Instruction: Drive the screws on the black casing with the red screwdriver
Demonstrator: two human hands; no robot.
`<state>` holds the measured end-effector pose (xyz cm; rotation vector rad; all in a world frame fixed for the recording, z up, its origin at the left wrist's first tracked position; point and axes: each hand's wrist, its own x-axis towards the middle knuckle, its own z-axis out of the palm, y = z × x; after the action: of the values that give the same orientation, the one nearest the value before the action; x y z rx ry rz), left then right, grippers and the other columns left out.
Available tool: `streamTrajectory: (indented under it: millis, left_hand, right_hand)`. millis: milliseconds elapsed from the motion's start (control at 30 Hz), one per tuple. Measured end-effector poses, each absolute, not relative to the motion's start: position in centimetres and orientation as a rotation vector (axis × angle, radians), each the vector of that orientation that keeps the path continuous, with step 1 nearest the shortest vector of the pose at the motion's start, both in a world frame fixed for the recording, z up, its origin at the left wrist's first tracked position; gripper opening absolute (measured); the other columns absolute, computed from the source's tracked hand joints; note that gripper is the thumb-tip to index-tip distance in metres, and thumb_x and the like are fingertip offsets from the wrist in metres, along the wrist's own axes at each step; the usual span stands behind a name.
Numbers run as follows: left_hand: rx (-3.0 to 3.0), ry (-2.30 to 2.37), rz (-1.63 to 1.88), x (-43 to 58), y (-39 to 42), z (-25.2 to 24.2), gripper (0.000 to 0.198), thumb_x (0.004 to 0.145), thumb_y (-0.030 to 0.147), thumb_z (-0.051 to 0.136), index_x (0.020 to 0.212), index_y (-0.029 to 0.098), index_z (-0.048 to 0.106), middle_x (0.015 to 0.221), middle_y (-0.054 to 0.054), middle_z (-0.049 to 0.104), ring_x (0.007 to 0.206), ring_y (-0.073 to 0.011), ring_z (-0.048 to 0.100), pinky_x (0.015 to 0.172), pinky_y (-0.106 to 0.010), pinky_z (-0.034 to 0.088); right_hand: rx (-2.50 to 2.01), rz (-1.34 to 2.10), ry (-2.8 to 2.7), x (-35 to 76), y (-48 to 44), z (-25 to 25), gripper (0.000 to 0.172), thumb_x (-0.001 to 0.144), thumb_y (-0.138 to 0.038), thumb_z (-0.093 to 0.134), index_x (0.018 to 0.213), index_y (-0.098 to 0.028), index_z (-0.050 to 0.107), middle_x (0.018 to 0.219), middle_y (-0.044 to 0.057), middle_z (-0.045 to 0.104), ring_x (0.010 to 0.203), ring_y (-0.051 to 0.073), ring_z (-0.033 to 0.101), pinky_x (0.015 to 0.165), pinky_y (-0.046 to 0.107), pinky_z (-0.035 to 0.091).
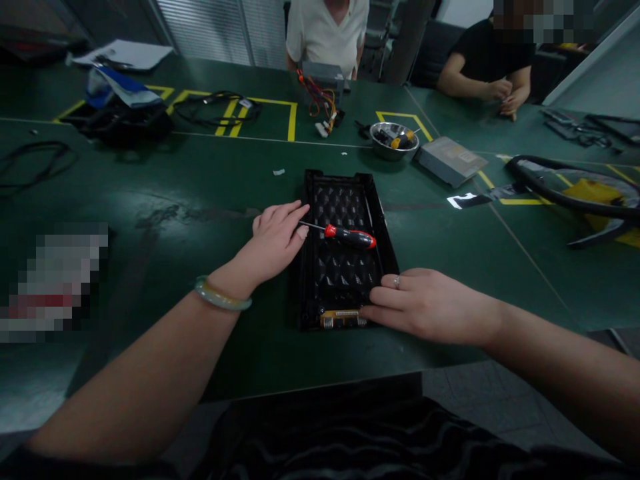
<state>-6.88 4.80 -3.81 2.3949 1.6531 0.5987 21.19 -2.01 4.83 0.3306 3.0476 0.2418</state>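
Note:
A black plastic computer case front panel (pixel 345 270), with a faceted diamond pattern, lies on the green table. My left hand (pixel 277 237) grips its left rim, thumb and index finger on either side of a screwdriver's thin shaft. That screwdriver (pixel 351 237), with a red and black handle, rests across the panel, its tip hidden by my fingers. At the lower right corner my right hand (pixel 425 303) is closed on the panel's edge, thumb out of sight. Its fingertips are beside a small circuit board (pixel 345 318) set in the panel's near end.
Beyond the panel stand a metal bowl (pixel 394 141) of tools, a flat grey metal box (pixel 451 161) and a power supply (pixel 323 77) with coloured wires. Black cables (pixel 215 110) lie farther left. A black curved frame (pixel 575 193) is at right. Two people are across the table.

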Motion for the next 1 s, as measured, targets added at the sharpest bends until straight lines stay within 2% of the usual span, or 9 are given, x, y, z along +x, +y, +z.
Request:
streamTrajectory:
  millis: [433,1000]
  left_hand:
    - [2.41,1.656,0.597,-7.0,4.9,-4.1,0.051,0.101,0.039,0.03,0.149,0.023,0.041,0.153,-0.008,0.04,0.138,-0.0298,0.033,0.112,-0.051,0.028]
    - [2.416,1.652,0.59,-7.0,5.0,-4.1,0.051,0.102,0.039,0.03,0.149,0.022,0.041,0.153,-0.008,0.04,0.137,-0.0295,0.034,0.112,-0.051,0.03]
  right_hand:
    - [0.228,0.309,3.061,21.0,-1.7,3.9,0.017,0.099,-0.019,0.047,0.105,-0.018,0.063,0.087,0.002,0.06,0.077,0.016,0.05,0.055,0.032,0.027]
    - [0.165,0.137,3.116,22.2,-0.4,2.9,0.025,0.102,-0.022,0.041,0.114,-0.019,0.063,0.087,0.002,0.065,0.076,0.016,0.053,0.058,0.032,0.032]
